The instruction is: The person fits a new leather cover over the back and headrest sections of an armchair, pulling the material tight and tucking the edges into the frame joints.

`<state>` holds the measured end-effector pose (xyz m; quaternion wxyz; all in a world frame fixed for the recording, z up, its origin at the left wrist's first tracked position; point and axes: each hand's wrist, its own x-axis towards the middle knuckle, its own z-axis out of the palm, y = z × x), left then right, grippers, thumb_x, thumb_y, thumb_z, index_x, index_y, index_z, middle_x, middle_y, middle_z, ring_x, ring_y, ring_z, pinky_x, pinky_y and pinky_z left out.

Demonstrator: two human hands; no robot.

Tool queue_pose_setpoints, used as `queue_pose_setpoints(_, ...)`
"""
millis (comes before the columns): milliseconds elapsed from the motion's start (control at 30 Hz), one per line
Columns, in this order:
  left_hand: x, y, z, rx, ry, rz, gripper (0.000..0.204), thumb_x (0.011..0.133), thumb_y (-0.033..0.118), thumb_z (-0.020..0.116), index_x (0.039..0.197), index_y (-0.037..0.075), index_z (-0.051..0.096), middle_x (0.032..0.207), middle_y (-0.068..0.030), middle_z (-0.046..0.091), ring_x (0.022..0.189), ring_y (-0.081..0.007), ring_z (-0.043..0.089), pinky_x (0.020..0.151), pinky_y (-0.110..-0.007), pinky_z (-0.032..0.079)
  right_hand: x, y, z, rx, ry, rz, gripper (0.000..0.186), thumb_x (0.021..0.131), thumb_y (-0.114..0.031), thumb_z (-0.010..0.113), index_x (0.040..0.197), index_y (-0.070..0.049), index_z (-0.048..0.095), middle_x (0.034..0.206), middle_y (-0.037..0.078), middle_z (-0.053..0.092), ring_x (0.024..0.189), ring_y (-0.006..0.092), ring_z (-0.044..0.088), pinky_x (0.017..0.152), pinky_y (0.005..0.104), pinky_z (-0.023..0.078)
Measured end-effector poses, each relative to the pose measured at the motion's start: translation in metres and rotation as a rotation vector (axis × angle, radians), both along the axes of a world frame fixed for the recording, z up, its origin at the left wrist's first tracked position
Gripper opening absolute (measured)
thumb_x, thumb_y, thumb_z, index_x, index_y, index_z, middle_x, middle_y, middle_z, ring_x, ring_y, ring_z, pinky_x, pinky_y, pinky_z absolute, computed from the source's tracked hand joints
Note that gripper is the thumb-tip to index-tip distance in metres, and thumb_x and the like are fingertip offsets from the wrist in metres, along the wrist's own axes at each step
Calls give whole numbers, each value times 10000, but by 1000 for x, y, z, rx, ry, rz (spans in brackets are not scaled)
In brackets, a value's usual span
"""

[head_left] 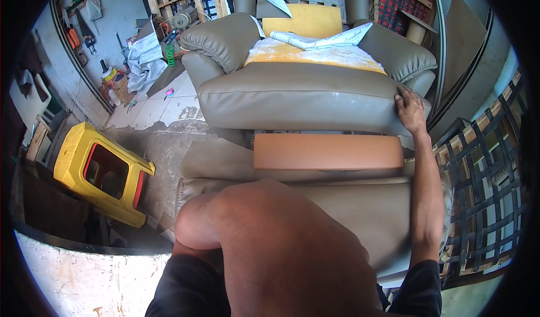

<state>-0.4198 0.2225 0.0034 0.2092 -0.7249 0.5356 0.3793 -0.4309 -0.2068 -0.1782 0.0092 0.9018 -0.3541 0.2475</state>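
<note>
My right hand (412, 110) rests on the right end of the padded leather front (298, 97) of a grey-brown armchair, its fingers laid over the leather. White-dusted yellow foam (320, 56) shows on the seat behind that front, with a rolled printed sheet (323, 39) across it. Below the front lies a long orange-brown block (329, 152), apart from my hand. Nearer to me is another grey-brown leather piece (365, 204), partly hidden by a bare bent limb of mine in the lower middle. My left hand is out of sight.
A yellow plastic stool (107, 171) lies tipped over at the left. A frame with woven black straps (478, 171) stands close by my right forearm. Tools, bottles and a pale cloth (147, 64) clutter the far left. More strapped wooden frames (402, 10) stand at the back.
</note>
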Motion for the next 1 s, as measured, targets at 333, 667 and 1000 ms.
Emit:
queue_pose_setpoints(333, -2, 1, 1, -8, 6, 5, 577, 858, 395, 705, 1356, 155, 540, 1155, -104, 728, 1035, -301, 684, 794, -485, 550, 1, -5, -3, 9, -8, 6, 503, 1043, -406, 474, 1476, -155, 521, 1574, 107, 449, 1497, 326, 341, 1227, 557, 212)
queue_pose_setpoints(667, -3, -2, 5, -7, 15, 1, 551, 865, 394, 694, 1343, 156, 558, 1156, -97, 729, 1039, -291, 685, 796, -482, 551, 0, -5, -3, 4, -11, 2, 504, 1043, -405, 476, 1476, -152, 522, 1570, 106, 455, 1497, 320, 342, 1229, 549, 212)
queue_pose_setpoints(1000, 1, -1, -9, -12, 25, -5, 526, 873, 393, 684, 1331, 158, 576, 1157, -90, 731, 1043, -282, 686, 799, -478, 552, -3, -4, -1, -7, -11, -6, 506, 1043, -406, 477, 1473, -143, 526, 1565, 111, 461, 1494, 324, 346, 1227, 542, 215)
